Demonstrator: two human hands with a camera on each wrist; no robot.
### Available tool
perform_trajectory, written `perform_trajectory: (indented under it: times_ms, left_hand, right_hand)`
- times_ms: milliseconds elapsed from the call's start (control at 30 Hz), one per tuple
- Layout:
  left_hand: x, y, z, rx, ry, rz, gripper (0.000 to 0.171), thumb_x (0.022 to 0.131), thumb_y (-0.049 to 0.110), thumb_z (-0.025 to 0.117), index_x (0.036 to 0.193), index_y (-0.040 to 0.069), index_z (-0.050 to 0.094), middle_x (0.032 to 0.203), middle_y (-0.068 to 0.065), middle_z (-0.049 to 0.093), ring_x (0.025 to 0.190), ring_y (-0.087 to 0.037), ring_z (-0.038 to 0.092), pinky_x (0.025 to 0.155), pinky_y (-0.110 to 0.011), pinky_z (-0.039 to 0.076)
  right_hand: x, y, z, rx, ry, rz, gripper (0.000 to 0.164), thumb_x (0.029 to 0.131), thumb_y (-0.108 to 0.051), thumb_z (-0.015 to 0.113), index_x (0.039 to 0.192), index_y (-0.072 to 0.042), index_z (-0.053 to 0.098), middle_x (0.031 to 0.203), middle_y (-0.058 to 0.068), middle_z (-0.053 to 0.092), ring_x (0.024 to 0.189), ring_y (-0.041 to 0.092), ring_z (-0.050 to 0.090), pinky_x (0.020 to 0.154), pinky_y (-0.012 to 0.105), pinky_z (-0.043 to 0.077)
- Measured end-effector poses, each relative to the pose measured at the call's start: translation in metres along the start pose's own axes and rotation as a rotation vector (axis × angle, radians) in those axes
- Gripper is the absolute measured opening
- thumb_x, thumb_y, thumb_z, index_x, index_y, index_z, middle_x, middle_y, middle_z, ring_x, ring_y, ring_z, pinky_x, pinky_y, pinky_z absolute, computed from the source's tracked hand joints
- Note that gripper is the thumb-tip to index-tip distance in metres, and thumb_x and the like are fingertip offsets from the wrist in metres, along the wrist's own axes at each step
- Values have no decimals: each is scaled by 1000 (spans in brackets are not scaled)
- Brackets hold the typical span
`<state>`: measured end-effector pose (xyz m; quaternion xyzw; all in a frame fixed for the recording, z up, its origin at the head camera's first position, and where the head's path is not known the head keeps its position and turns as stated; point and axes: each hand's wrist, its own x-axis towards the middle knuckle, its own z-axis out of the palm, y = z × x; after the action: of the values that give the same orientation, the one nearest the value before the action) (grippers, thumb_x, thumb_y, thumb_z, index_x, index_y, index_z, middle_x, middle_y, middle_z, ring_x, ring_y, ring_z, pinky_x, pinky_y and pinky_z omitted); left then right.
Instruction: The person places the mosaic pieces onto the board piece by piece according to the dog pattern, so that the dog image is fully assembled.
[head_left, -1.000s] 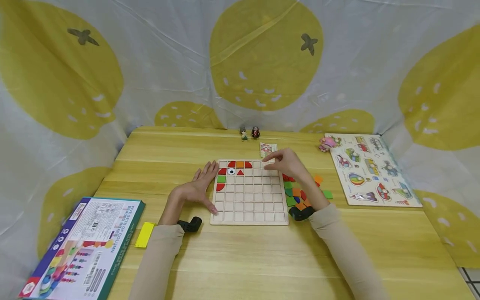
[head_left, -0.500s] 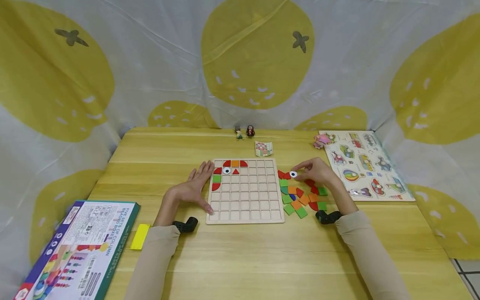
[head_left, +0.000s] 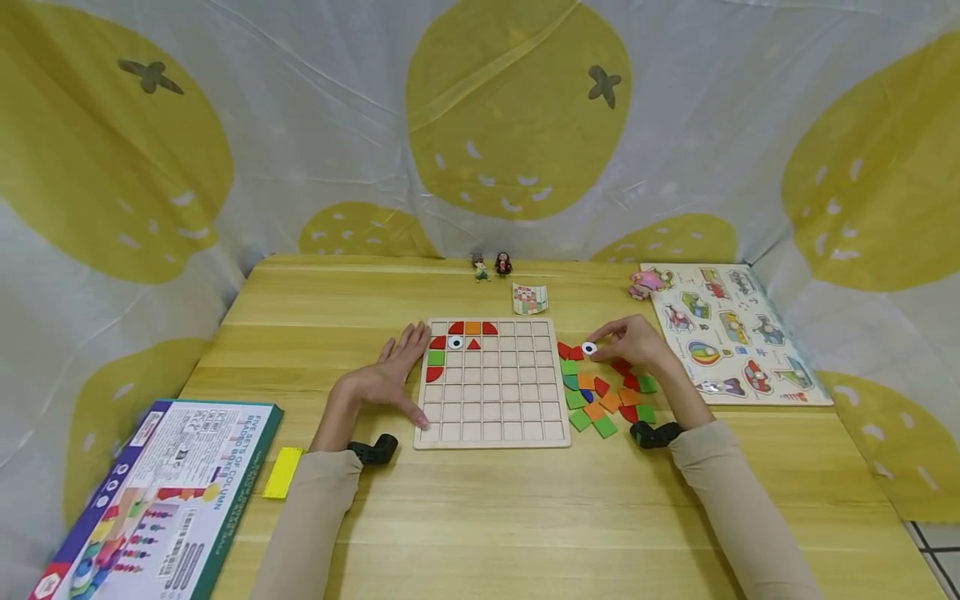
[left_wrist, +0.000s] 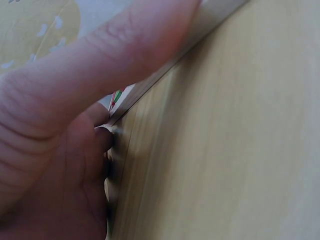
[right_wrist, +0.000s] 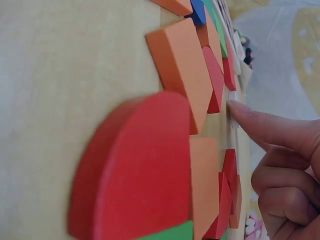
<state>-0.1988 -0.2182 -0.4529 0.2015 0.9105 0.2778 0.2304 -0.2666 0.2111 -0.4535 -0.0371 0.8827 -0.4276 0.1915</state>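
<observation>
A wooden grid board (head_left: 491, 408) lies in the middle of the table. Red, orange and green tiles and a white eye tile (head_left: 455, 342) sit in its upper left squares. My left hand (head_left: 386, 381) rests spread along the board's left edge, thumb at the near corner; the left wrist view shows the thumb (left_wrist: 110, 55) up close against that edge. To the right of the board, my right hand (head_left: 633, 343) pinches a second eye tile (head_left: 589, 348), white with a dark dot, at the far end of a loose pile of coloured tiles (head_left: 604, 426).
A small picture card (head_left: 530, 299) and two figurines (head_left: 502, 263) stand beyond the board. At the far right is a picture puzzle board (head_left: 738, 333) with a pink toy (head_left: 647, 283) by its corner. On the left lie a boxed toy (head_left: 161, 492) and a yellow strip (head_left: 283, 472).
My right hand has moved right, from over the board's far right corner to the tile pile, where it now has the eye tile. The left hand stays at the board's edge.
</observation>
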Motion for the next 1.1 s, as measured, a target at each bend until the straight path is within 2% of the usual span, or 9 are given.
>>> perform_trajectory:
  times_ms: [167,333,500,667,767,867,933,1000,1100]
  left_hand:
    - [0,-2,-1,-7,6,-8,150,51,50,91,155,8,-9,162,-11,-20,149,-30,-21,121,-56,-9]
    - [0,-3,-1,-14,8,-5,150,51,50,91,155,8,-9,162,-11,-20,149,-30,-21,121,-56,-10]
    - [1,-4,-1,-11,2,-3,150,52,50,91,155,8,-9,162,-12,-20,149,-31,-21,121,-56,-9]
    - [0,-2,0,-10,4,2,149,52,49,91,155,7,-9,162,-12,-20,149,-32,-20,121,-57,-9]
    - [-1,0,2,-3,-3,8,149,52,50,91,155,7,-9,162,-12,-20,149,-31,-21,121,-56,-9]
    - [-1,0,3,3,-1,13,150,52,51,91,155,7,-9,162,-12,-20,149,-31,-21,121,-56,-8]
    - [-1,1,2,9,6,10,150,51,52,91,155,8,-9,162,-11,-20,150,-30,-20,122,-55,-8]
    - [-1,0,2,15,8,9,151,51,52,91,155,9,-9,162,-11,-20,149,-30,-20,122,-55,-8]
    - [-1,-1,1,12,7,3,151,50,53,91,155,9,-10,162,-10,-21,149,-29,-21,122,-54,-9]
  right_hand:
    - [4,-2,3,-13,6,25,37,71,-22,86,100,-4,73,50,-8,34,47,10,29,45,24,26]
    - [5,-5,4,-55,31,22,34,74,-24,84,98,-4,72,56,-5,46,51,13,37,48,25,31]
    - [2,-20,9,-17,73,-36,25,77,-23,82,97,-8,74,52,-4,38,45,13,30,43,25,25]
    - [7,-53,36,42,31,-92,23,77,-20,82,94,-8,75,48,-5,33,44,13,26,45,26,24]
    - [14,-72,62,36,-4,-100,22,74,-20,84,92,-9,75,52,1,36,47,14,27,47,27,27]
    - [22,-88,86,-2,-3,-116,22,73,-21,85,89,-9,76,88,15,63,55,14,34,55,27,35]
    - [27,-96,98,-12,10,-124,24,71,-20,86,88,-8,76,106,26,64,58,14,38,59,27,39]
    - [30,-103,107,-26,30,-129,25,69,-20,88,86,-6,75,112,25,66,59,13,44,62,26,43]
    - [33,-110,115,-26,40,-124,27,66,-17,89,85,-6,75,68,15,66,51,14,45,55,26,43]
